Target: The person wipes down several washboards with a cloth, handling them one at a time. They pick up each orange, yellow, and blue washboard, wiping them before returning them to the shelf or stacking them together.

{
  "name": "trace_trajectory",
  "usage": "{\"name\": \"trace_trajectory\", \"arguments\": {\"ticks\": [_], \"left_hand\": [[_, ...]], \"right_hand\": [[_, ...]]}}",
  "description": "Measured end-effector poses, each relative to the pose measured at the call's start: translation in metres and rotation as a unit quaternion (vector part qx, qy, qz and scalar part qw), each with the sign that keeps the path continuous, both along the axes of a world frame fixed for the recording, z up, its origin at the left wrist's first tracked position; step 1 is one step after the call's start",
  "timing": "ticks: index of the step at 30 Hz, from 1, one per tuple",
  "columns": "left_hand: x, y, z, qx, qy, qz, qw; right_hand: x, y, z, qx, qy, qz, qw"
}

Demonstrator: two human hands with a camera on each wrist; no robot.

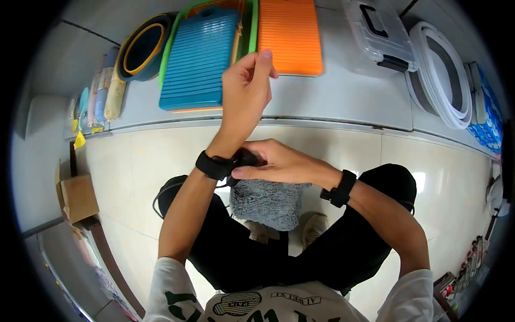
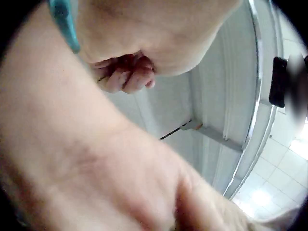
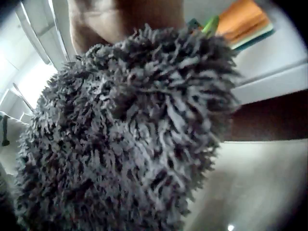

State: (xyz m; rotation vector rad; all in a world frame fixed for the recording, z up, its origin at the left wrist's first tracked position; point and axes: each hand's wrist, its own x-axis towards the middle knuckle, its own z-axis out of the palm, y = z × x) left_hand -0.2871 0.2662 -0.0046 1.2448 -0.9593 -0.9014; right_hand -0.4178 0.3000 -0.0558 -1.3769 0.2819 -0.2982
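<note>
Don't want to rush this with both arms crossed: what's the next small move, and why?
Probably ease the right hand off the dark device at the left wrist: its fingers close on that device, tying up both arms, while the left hand looks empty.

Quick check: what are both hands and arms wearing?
The left hand and right hand are bare. Black straps circle both wrists, each with a small black device. A thin dark cable loops beside the left forearm. Sleeves are short and white, the left bearing dark green markings.
</note>
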Motion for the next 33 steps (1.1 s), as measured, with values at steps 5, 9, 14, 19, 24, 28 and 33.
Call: {"name": "trace_trajectory", "arguments": {"ticks": [5, 9, 14, 19, 24, 28, 33], "left_hand": [[0.009, 0.002, -0.037, 0.039, -0.222, -0.049, 0.973], [0.002, -0.007, -0.05, -0.055, -0.515, -0.059, 0.853], [-0.013, -0.043, -0.07, -0.127, -0.658, -0.029, 0.742], [0.001, -0.076, -0.105, 0.004, -0.75, 0.023, 0.661], [0.01, -0.079, -0.093, 0.026, -0.775, -0.022, 0.631], [0.006, -0.074, -0.068, 0.013, -0.772, -0.019, 0.636], [0.01, -0.076, -0.031, -0.129, -0.768, 0.105, 0.619]], "right_hand": [[-0.027, -0.027, -0.001, -0.167, 0.127, 0.014, 0.978], [-0.036, -0.043, 0.014, -0.356, 0.307, -0.001, 0.883], [-0.03, -0.033, -0.018, -0.532, 0.258, -0.045, 0.805], [-0.011, -0.024, 0.003, -0.543, 0.265, -0.039, 0.796], [-0.017, -0.03, 0.008, -0.557, 0.288, -0.056, 0.777], [-0.032, -0.036, 0.017, -0.519, 0.287, -0.064, 0.803], [-0.047, -0.05, 0.04, -0.418, 0.295, -0.04, 0.858]]}}
